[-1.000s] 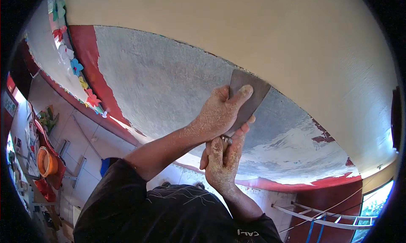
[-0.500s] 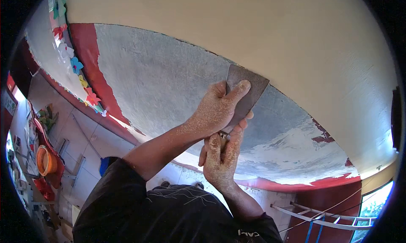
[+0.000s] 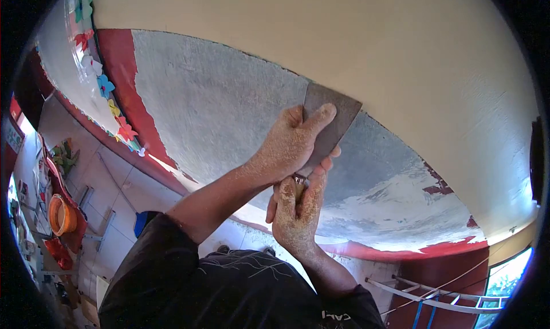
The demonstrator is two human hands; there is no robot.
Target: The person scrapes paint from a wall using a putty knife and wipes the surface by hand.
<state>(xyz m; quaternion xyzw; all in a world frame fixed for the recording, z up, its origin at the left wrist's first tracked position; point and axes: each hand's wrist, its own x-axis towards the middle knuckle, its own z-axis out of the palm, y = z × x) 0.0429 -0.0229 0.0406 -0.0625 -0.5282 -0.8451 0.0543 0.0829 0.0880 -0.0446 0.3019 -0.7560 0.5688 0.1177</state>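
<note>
A flat metal scraper (image 3: 338, 111) lies against the wall, its wide end at the edge between the bare grey area (image 3: 212, 94) and the cream paint (image 3: 344, 37). Dust covers my left hand (image 3: 286, 143), which grips the blade from the left with the thumb on its face. Below it, my right hand (image 3: 299, 214) is wrapped round the scraper's handle near a metal collar (image 3: 299, 180), with fingertips showing beside the blade. Red paint (image 3: 117, 54) borders the grey area at the left.
Paper flowers (image 3: 105, 86) hang at the left. An orange bucket (image 3: 62, 215) stands among items at lower left, near a blue broom head (image 3: 141, 223). A ladder (image 3: 452, 303) is at lower right by a window (image 3: 505, 280).
The scraper and both my hands have moved slightly up and to the left. My grip looks the same.
</note>
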